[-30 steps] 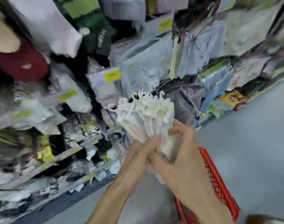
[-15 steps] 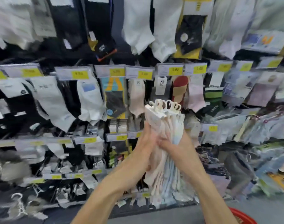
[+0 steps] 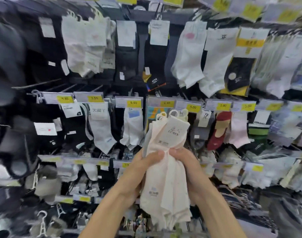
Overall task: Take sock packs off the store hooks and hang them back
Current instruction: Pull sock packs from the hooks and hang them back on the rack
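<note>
Head view: you hold the cream sock packs (image 3: 169, 140) upright before the price-tag rail (image 3: 133, 103).
Hands: your left hand (image 3: 138, 170) and right hand (image 3: 188, 169) both grip the bundle's middle.
Edges: white hanger loops (image 3: 174, 113) on top, hung socks (image 3: 102, 133) crowding both sides.
Texture: soft knit.

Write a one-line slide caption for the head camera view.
Left hand and right hand grip a bundle of cream sock packs before racks of hanging socks.
</note>
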